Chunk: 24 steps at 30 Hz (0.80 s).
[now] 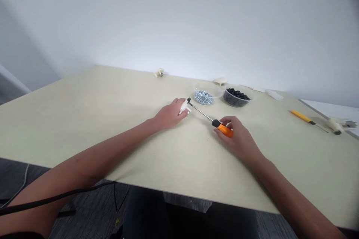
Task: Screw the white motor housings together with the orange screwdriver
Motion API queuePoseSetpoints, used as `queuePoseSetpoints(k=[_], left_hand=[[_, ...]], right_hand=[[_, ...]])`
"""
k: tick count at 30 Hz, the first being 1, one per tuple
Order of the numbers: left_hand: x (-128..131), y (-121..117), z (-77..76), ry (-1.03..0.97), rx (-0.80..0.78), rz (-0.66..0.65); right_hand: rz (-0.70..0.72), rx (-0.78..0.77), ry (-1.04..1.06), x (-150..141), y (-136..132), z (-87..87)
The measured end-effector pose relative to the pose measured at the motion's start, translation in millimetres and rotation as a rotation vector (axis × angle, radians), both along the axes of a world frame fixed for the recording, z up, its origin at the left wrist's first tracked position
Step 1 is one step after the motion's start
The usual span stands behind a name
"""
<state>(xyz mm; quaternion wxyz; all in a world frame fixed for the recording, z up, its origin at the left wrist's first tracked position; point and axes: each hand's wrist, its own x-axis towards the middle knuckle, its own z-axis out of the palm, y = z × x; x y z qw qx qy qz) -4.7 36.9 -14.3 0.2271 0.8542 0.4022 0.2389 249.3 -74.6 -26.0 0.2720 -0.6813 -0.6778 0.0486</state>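
Note:
My left hand is closed around a small white plastic part, which has a black piece at its upper end. In my right hand is a screwdriver with an orange and black handle. Its metal shaft slants up and left, and the tip is at or just beside the black piece; whether they touch I cannot tell. Beyond my hands stand a clear bowl of small silvery screws and a clear bowl of black pieces.
A white part with metal and another white part lie near the wall. To the right are a yellow-handled screwdriver and a white assembly. A black cable hangs across the table's front left.

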Motion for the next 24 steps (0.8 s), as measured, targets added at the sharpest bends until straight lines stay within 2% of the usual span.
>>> queuePoseSetpoints(k=[4, 8, 12, 15, 18, 22, 24], left_hand=[[2, -8, 4.0, 0.001, -0.023, -0.026], [1, -17, 12.2, -0.009, 0.039, -0.036], [0, -20, 18.2, 0.048, 0.137, -0.031], [0, -19, 18.9, 0.127, 0.204, -0.020], [-1, -15, 17.6, 0.185, 0.289, -0.040], [-3, -14, 15.1, 0.172, 0.382, -0.085], [-3, -15, 13.9, 0.138, 0.376, -0.108]], right_hand=[[0.068, 0.032, -0.060, 3, -6, 0.0], [0.078, 0.008, -0.007, -3, -11, 5.5], [0.093, -0.191, 0.247, -9, -13, 15.6], [0.187, -0.369, 0.492, -9, -13, 21.4], [0.277, -0.482, 0.676, -4, -12, 22.3], [0.292, -0.668, 0.929, 7, -10, 19.7], [0.297, -0.774, 0.998, 9, -9, 19.8]])
